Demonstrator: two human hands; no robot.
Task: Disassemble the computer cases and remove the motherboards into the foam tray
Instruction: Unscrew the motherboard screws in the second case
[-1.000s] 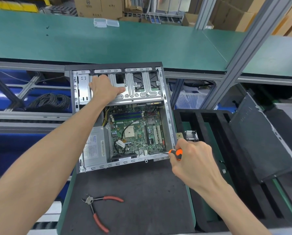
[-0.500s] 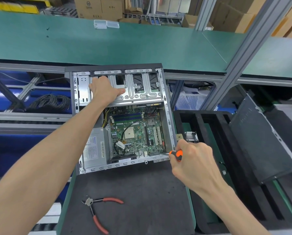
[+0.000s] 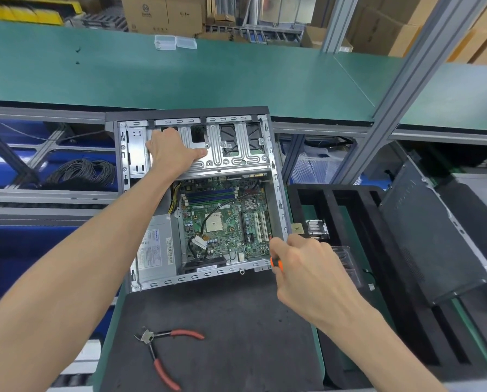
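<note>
You're on the unscrewing step: left hand point(image 3: 172, 154) presses flat on the drive cage, right hand point(image 3: 307, 267) fingers wrapped around the orange screwdriver point(image 3: 276, 263) at the case's near-right corner. Motherboard point(image 3: 225, 222) sits inside the case point(image 3: 279, 193). Next move probably needs the tip seated squarely.

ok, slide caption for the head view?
Left hand braces open computer case; right hand drives screwdriver at motherboard.

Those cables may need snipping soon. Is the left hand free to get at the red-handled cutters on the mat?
Probably not yet: the left hand is pressing on the case's drive cage. Once lifted off, nothing blocks the cutters, which lie alone on the dark mat.
</note>
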